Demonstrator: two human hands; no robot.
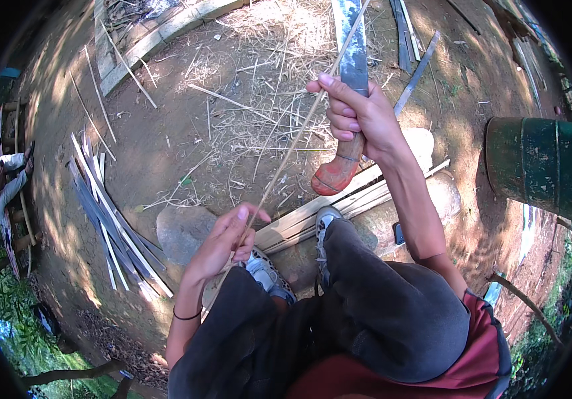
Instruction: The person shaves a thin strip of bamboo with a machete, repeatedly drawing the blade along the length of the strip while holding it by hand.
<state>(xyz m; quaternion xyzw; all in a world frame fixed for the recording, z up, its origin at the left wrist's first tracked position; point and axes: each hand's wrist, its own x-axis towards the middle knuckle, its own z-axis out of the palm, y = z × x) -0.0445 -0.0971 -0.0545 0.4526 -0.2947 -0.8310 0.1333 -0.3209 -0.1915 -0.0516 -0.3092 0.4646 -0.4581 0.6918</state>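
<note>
My right hand is closed around a machete where the wooden handle meets the wide dark blade. The handle ends in a reddish curved butt below my fingers. A long thin bamboo strip slants from my left thigh up past the blade. It passes by the thumb and forefinger of my right hand. Lower down, the strip runs through the bent fingers of my left hand, which wears a dark band at the wrist. Split bamboo slats lie across by my shoes, under both hands.
Bundled dark and pale slats lie on the ground at left, more slats at far right. Shavings litter the dirt. Stones sit beside my feet. A green drum stands right. Another person sits at far left.
</note>
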